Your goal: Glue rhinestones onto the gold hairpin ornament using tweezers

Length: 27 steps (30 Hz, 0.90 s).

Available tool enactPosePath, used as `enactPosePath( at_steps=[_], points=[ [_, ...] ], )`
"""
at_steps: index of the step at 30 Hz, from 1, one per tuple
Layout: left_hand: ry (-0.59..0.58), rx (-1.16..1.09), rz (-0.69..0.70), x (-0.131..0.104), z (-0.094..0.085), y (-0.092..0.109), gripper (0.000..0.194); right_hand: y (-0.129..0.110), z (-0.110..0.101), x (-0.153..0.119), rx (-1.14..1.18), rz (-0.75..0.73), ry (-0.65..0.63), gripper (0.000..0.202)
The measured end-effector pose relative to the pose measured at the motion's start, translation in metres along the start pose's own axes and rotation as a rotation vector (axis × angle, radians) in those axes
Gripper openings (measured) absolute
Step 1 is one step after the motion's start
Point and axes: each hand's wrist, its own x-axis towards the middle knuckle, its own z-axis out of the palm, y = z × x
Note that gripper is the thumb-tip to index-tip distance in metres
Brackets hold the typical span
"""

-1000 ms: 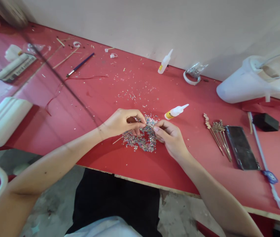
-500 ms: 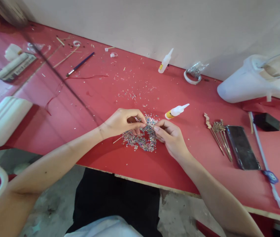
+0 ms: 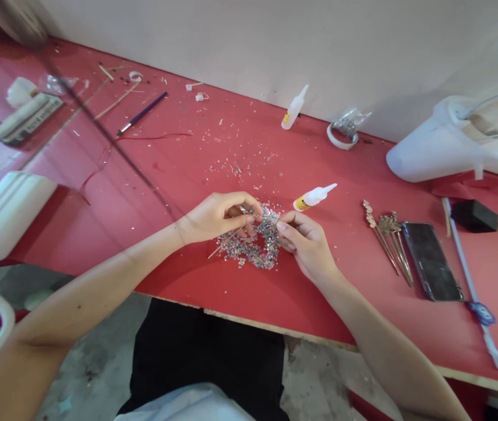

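Stick (image 3: 215, 251) in loosely curled left hand (image 3: 218, 217), right hand (image 3: 305, 237) in tight pinch, contents unclear.

Left hand (image 3: 207, 219): fingers (image 3: 242, 199) parted wider; thumb drawn back from the index fingertip. Thin stick (image 3: 214, 252) at this hand: lower end shifted toward the right side of the desk (image 3: 187, 275), slant steeper. Right hand (image 3: 308, 242): moved slightly toward the same side.
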Motion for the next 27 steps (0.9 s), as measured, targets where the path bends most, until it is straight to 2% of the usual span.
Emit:
enactPosePath(
  at_steps=[5,9,16,22,27],
  points=[
    [0.006,-0.053,0.018,0.0008,-0.0023,-0.0026,0.027,0.0004,-0.0009,0.0007,0.026,0.006,0.005,0.020],
    [0.024,0.015,-0.014,0.0016,-0.0035,-0.0043,0.041,0.0007,-0.0011,0.0011,0.044,0.009,0.006,0.019],
    [0.107,0.240,0.085,0.0027,-0.0054,-0.0037,0.040,0.0005,-0.0007,0.0008,0.041,0.003,0.006,0.020],
    [0.091,0.029,-0.005,0.0025,0.0000,-0.0045,0.042,0.0018,-0.0010,0.0008,0.029,0.000,0.011,0.020],
    [0.079,0.010,-0.059,0.0028,0.0027,-0.0063,0.046,0.0040,-0.0021,0.0009,-0.016,-0.018,0.001,0.019]
  ],
)
